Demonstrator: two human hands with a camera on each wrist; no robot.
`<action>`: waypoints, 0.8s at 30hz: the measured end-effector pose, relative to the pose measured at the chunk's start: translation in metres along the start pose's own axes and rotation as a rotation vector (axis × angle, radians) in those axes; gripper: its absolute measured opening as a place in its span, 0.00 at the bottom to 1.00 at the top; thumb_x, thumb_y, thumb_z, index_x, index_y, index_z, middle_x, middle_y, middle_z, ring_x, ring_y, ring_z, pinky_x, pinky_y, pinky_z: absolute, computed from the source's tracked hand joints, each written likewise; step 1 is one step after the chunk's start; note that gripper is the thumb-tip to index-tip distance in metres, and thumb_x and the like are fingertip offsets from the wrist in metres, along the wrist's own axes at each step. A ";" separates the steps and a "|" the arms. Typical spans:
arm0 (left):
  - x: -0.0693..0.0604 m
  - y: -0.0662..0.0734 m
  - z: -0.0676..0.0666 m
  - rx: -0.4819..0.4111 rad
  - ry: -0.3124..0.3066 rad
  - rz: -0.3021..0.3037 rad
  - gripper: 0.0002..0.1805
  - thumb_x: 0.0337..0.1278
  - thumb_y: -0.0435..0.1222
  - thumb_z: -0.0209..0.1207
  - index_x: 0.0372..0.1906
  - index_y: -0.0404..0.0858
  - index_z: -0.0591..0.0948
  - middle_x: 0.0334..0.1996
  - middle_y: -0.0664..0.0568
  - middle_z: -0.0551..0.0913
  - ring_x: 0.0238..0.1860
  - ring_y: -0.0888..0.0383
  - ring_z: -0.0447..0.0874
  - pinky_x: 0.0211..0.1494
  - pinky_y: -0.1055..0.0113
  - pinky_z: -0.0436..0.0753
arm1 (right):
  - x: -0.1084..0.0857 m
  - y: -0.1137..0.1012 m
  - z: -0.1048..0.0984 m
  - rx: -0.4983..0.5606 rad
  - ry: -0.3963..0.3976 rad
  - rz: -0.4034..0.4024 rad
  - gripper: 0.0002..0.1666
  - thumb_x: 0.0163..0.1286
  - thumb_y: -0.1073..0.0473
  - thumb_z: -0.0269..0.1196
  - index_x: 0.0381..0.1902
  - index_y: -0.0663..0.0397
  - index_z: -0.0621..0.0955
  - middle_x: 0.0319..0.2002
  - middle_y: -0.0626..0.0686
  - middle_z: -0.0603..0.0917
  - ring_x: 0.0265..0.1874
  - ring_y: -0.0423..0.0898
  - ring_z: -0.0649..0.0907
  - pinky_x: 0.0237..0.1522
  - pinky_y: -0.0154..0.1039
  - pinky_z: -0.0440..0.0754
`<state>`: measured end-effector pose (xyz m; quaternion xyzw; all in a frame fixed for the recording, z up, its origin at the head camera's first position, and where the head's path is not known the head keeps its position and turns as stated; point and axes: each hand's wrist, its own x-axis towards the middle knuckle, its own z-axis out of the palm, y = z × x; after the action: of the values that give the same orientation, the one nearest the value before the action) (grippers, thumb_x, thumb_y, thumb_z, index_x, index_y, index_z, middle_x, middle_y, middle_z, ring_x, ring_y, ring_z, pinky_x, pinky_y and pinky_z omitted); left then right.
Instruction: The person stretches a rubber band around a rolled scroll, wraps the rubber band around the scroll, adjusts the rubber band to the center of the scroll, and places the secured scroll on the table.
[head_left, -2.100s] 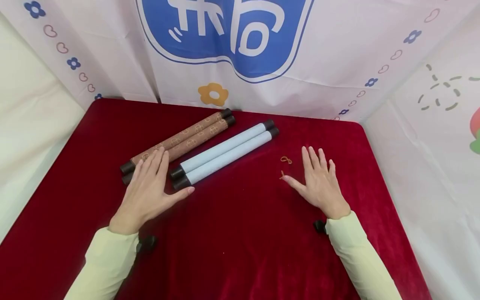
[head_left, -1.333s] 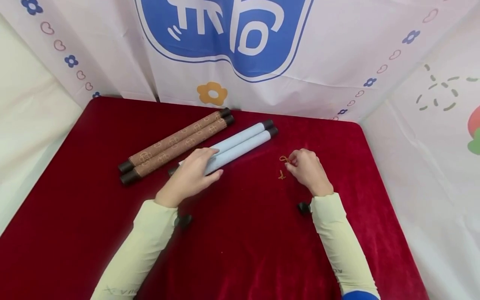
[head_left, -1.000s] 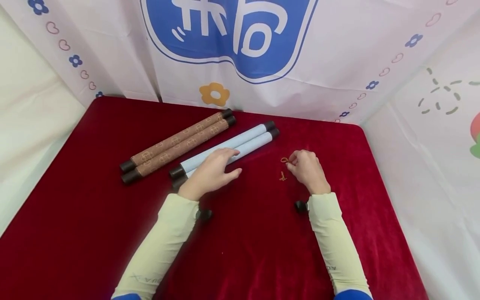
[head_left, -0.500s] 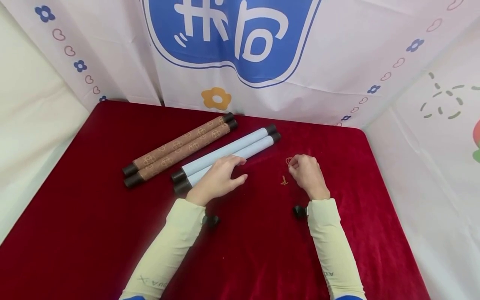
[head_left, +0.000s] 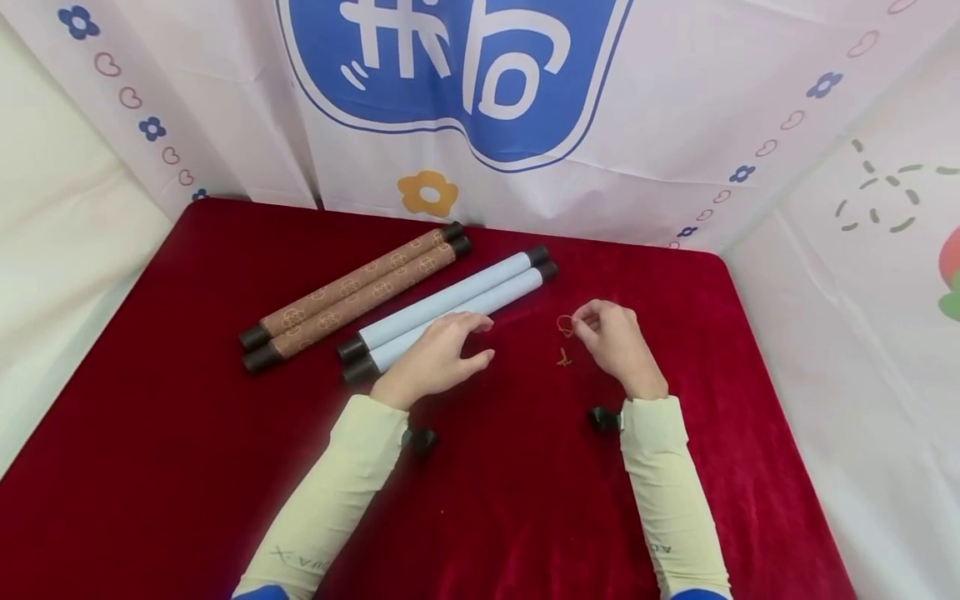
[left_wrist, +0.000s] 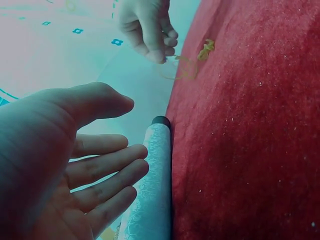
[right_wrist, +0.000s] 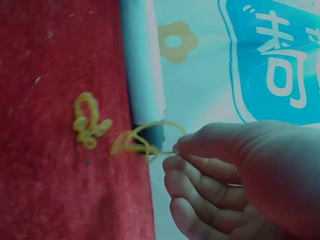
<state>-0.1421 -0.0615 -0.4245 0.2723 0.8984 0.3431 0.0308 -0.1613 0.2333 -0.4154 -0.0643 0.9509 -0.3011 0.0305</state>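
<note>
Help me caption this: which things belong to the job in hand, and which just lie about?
Likely in the job:
cord loop, pinched by the right fingers
blue rolls, near the left hand

Just lying about, apparently:
loose cord
brown rolls

Head: bright, even light; slightly soft detail; faint sheen on near tabletop (head_left: 517, 533) | Right wrist: dim, grainy, cyan cast; loop (right_wrist: 121, 143) softly blurred; right fingers (right_wrist: 181, 184) shadowed | Left wrist: teal cast; backdrop (left_wrist: 60, 65) washed out; left fingers (left_wrist: 107, 165) shaded; loop faint, ghosted
</note>
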 end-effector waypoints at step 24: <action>0.003 0.013 0.011 -0.192 0.060 0.082 0.12 0.68 0.39 0.69 0.49 0.37 0.85 0.45 0.47 0.89 0.51 0.52 0.88 0.60 0.53 0.85 | -0.024 -0.061 0.009 0.164 -0.172 -0.289 0.04 0.73 0.61 0.69 0.44 0.52 0.87 0.38 0.48 0.90 0.37 0.42 0.88 0.45 0.42 0.88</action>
<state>-0.1362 -0.0451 -0.4241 0.2942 0.8502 0.4364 0.0159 -0.1299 0.1826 -0.3872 -0.2228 0.8979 -0.3725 0.0732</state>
